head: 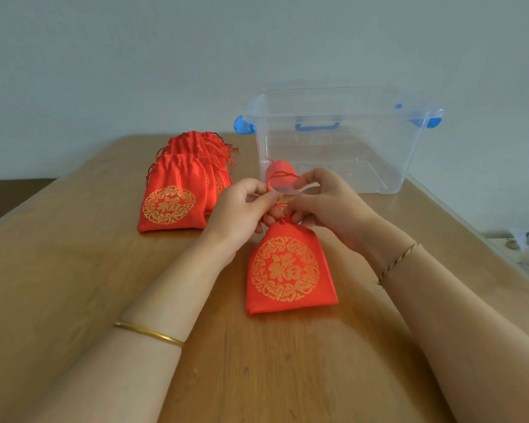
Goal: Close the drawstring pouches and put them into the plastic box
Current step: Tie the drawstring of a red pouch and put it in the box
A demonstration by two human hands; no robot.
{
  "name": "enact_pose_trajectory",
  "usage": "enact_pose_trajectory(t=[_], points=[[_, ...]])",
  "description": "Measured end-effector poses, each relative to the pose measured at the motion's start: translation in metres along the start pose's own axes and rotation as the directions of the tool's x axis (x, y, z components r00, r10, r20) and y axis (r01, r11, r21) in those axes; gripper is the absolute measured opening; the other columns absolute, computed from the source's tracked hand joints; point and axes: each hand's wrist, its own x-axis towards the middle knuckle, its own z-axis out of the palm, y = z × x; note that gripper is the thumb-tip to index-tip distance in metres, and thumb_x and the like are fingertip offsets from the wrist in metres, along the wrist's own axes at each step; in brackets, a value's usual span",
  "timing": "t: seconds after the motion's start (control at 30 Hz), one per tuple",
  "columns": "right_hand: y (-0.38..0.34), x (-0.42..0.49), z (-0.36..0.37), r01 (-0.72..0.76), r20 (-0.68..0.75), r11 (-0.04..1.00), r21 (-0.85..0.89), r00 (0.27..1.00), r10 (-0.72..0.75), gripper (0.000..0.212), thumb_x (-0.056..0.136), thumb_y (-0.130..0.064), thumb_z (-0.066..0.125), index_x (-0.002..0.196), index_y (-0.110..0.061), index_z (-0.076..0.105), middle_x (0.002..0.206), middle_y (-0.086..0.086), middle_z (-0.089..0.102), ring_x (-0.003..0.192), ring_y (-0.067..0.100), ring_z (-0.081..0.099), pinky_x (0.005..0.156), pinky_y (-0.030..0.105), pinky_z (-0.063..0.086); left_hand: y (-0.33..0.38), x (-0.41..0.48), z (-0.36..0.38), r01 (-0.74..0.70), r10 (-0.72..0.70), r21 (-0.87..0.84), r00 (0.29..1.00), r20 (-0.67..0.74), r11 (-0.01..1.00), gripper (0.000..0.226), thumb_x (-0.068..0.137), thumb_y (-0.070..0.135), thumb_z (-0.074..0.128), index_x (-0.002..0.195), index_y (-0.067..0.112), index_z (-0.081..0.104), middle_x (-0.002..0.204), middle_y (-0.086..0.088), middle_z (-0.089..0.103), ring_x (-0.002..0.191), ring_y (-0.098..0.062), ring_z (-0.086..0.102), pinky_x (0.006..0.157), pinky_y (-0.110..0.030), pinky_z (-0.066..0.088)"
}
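Just in front of the clear plastic box (333, 141), a satiny red pouch (289, 270) lies flat, cinched neck pointing toward the box, while left hand (242, 209) and right hand (324, 199) pinch its thin red drawstring (280, 176).

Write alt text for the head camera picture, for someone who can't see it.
A left hand and a right hand pinch the red cords of a gold-printed red pouch lying on a wooden table, its neck gathered. A pile of pouches lies to the left, and behind stands a clear plastic box with one pouch inside.
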Motion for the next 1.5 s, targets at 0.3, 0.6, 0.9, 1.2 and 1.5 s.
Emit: enact_pose_trajectory(t=[0.3,0.6,0.9,1.2,1.5], points=[[0.006,0.005,0.007,0.280,0.050,0.892,-0.355,0.958,-0.281,0.024,0.068,-0.010,0.078,0.074,-0.018,0.056,0.064,0.000,0.048,0.058,0.011,0.041,0.058,0.028,0.035,-0.003,0.003,-0.001,0.067,-0.069,-0.037,0.995,-0.078,0.997,0.017,0.090,0.006,0.056,0.073,0.010,0.058,0.060,-0.002,0.059,0.041,0.000,0.055,0.042,-0.013,0.039],[0.005,0.001,0.012,0.396,0.064,0.687,-0.609,0.888,-0.455,0.014,0.073,-0.010,0.070,0.087,-0.011,0.069,0.060,-0.013,0.042,0.057,0.007,0.041,0.058,0.022,0.033,-0.001,0.002,-0.002,0.069,-0.074,-0.055,0.993,-0.089,0.996,0.021,0.089,0.002,0.056,0.070,0.011,0.058,0.055,0.000,0.060,0.042,-0.001,0.056,0.041,-0.013,0.037],[0.007,0.005,0.008,0.325,0.003,0.727,-0.605,0.914,-0.406,0.011,0.081,-0.012,0.064,0.079,-0.003,0.069,0.072,0.011,0.062,0.069,0.021,0.053,0.063,0.031,0.033,0.006,0.004,-0.001,0.192,-0.219,-0.220,0.970,-0.103,0.956,0.043,0.075,-0.007,0.067,0.112,0.011,0.050,0.098,-0.009,0.059,0.075,-0.018,0.058,0.061,-0.023,0.045],[0.008,0.001,0.000,-0.022,-0.101,0.993,-0.114,0.995,0.010,0.017,0.085,-0.013,0.063,0.075,-0.001,0.067,0.056,-0.002,0.052,0.036,-0.002,0.040,0.042,0.012,0.033,0.005,0.001,0.001,-0.326,0.452,0.545,0.885,-0.112,0.773,0.009,0.073,0.015,0.075,0.081,0.018,0.072,0.092,0.006,0.048,0.093,-0.009,0.047,0.083,-0.007,0.032],[0.004,-0.003,-0.002,-0.063,0.035,0.998,-0.014,0.997,0.064,0.023,0.088,-0.015,0.059,0.065,-0.014,0.062,0.058,-0.003,0.049,0.049,0.006,0.037,0.045,0.013,0.033,-0.006,0.004,0.004,-0.311,0.476,0.668,0.876,-0.075,0.676,0.012,0.074,0.021,0.076,0.084,0.017,0.072,0.094,0.006,0.046,0.096,-0.008,0.039,0.085,-0.012,0.023]])
